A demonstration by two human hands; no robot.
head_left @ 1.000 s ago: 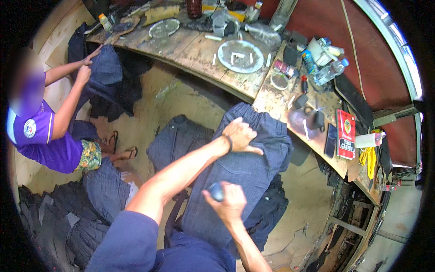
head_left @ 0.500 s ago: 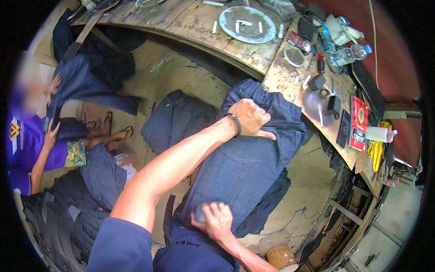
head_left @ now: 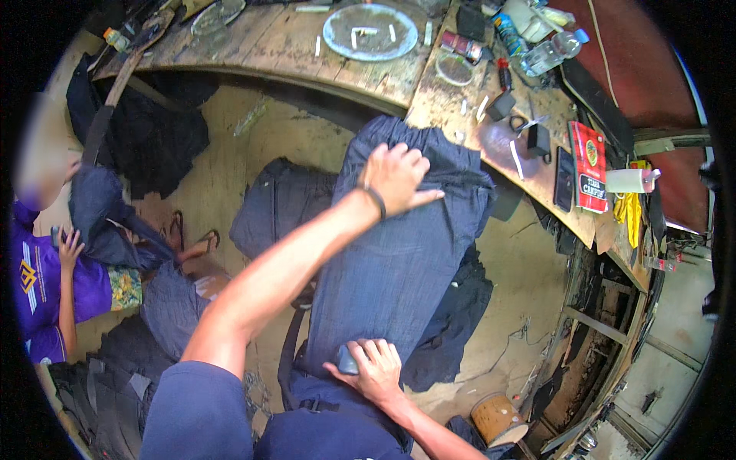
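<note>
Dark blue denim trousers (head_left: 383, 268) with an elastic waistband lie stretched over my lap, their upper end against the wooden table. My left hand (head_left: 395, 178), with a dark band at the wrist, presses on the cloth near the waistband, thumb spread out from the fingers. Closer to my body, my right hand (head_left: 373, 369) grips a small blue-grey block (head_left: 348, 359) and rests on the lower part of the trousers. The block's underside is hidden, and I cannot tell its exact kind.
The wooden table (head_left: 284, 57) carries a round tray (head_left: 330, 34), a plastic bottle (head_left: 556, 52), a phone (head_left: 563, 180) and a red packet (head_left: 587, 165). Dark garments (head_left: 280, 203) lie on the floor. A person in purple (head_left: 73, 280) handles dark cloth at left.
My left hand has loosened from a curled grip to a flatter, spread one on the cloth. My right hand, blurred before, now shows sharply with the block. The view has shifted slightly rightward.
</note>
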